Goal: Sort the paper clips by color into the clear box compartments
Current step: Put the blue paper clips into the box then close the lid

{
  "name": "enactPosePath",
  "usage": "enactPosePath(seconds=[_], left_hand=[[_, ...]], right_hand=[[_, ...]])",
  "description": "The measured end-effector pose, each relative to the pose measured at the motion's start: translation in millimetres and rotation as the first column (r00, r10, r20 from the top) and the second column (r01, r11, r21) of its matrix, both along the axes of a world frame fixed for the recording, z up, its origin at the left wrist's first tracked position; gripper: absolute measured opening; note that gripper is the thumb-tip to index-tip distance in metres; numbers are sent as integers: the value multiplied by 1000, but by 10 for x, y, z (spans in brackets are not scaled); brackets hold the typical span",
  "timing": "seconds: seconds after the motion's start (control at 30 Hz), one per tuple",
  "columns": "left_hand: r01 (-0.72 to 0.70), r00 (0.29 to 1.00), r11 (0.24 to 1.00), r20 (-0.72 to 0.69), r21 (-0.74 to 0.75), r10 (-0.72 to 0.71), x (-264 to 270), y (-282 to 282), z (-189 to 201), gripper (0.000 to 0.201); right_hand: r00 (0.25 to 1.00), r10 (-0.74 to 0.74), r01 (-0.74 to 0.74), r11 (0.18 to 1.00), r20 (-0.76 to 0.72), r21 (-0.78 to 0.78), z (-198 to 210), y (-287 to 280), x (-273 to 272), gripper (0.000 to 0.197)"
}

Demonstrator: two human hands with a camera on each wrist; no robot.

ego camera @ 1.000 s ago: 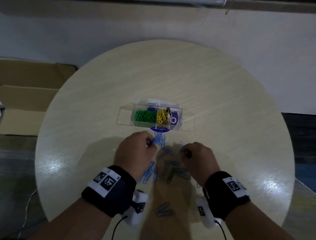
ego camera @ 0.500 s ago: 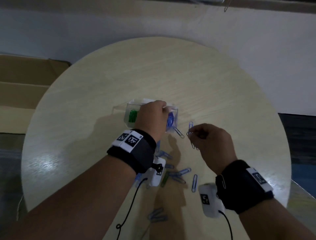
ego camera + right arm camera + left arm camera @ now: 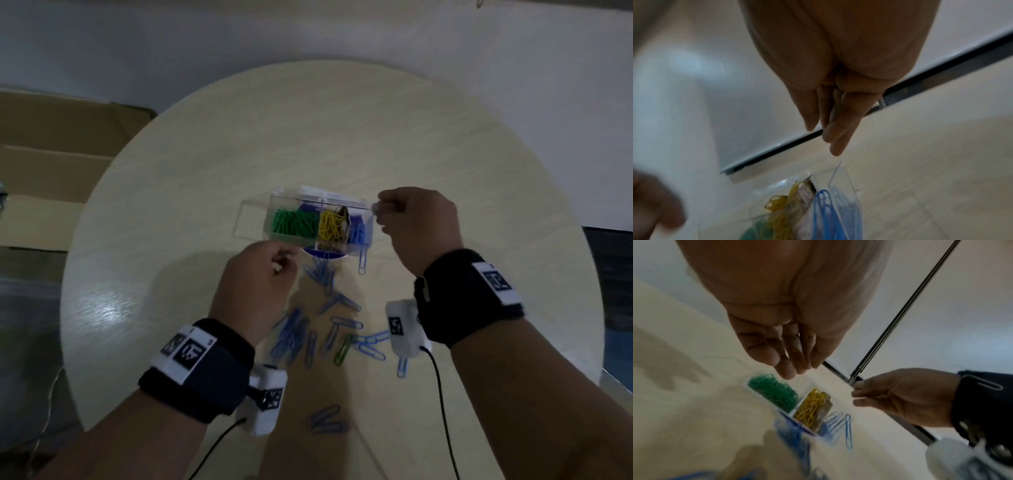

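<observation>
The clear box sits near the middle of the round, pale wood-grain table, and its thin transparent walls are hard to trace; a flat clear lid lies against its left end, almost invisible on the wood. Inside the box, a tangled heap of green clips fills the left compartment, yellow clips the middle one, and blue clips the right one; a printed card behind the yellow heap is too dim to read. The right hand hovers just right of the box's right end, above the blue compartment, fingers drawn together and pointing down; in the right wrist view they look pressed side by side with nothing visible between them, though blur leaves this unsure. The left hand hangs just in front of the box, fingers loosely curled with tips close together; the left wrist view shows no clip in them. One blue clip leans against the box's front right corner. In front of the box, loose blue wire clips lie scattered in overlapping bunches, partly hidden under both wrists, with a single green clip among them. Both wrists wear black bands with white tags. A cardboard box sits off the table, far left of the clear box.
</observation>
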State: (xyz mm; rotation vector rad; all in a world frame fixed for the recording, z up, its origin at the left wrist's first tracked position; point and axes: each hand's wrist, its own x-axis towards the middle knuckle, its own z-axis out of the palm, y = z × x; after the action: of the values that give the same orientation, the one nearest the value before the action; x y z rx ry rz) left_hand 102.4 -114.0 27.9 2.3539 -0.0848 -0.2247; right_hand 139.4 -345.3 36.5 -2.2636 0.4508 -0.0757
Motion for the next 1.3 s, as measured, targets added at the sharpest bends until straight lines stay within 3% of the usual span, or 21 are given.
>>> enactPosePath(seconds=[0.07,0.1,0.2,0.3,0.4,0.57,0.77,0.83,0.9,1.0,1.07,1.2,1.3], left_hand=[[78,997,992,-9,102,-77,-163,138,-104,6],[123,992,978,-17,169,-122,-249,201,-162,9],[245,969,917,-68,314,-235,-479,304,-320,26],[278,961,900,-85,336,-265,-577,331,-407,30],[255,967,926,-56,279,-249,-563,354,-431,24],[185,981,937,0,296,-194,-612,490,-368,20],[214,975,932,-119,293,-186,-787,621,-385,31],[227,974,937,-68,266,-216,-836,671,-393,31],[206,977,939,-2,276,-214,-857,767,-410,33],[228,967,894,17,385,-253,-861,909,-444,33],[260,958,864,-5,432,-286,-871,963,-469,26],[243,964,871,-10,427,-265,-897,1021,-464,29],[248,963,882,-8,401,-268,-931,976,-461,25]], right_hand=[[990,-139,136,987,29,90,-43,-79,-143,20],[989,-149,149,987,-8,58,-89,-96,-218,18],[963,-32,8,996,-267,-88,-231,-5,-435,36],[935,9,-22,999,-356,-32,-365,166,-489,35],[947,32,-49,998,-319,-47,-399,208,-503,23],[974,51,-94,977,-219,-192,-178,122,-431,30],[971,108,-160,957,-213,-244,92,51,-216,40],[984,111,-143,959,-140,-244,101,-66,-407,26],[971,206,-227,952,-118,-206,12,-143,-754,14],[902,384,-416,896,-197,-157,-243,-127,-1246,39],[862,439,-491,847,-254,-205,-365,-81,-1446,46],[932,227,-320,882,-283,-346,-407,-11,-1787,43],[951,159,-248,901,-264,-355,-497,65,-1886,23]])
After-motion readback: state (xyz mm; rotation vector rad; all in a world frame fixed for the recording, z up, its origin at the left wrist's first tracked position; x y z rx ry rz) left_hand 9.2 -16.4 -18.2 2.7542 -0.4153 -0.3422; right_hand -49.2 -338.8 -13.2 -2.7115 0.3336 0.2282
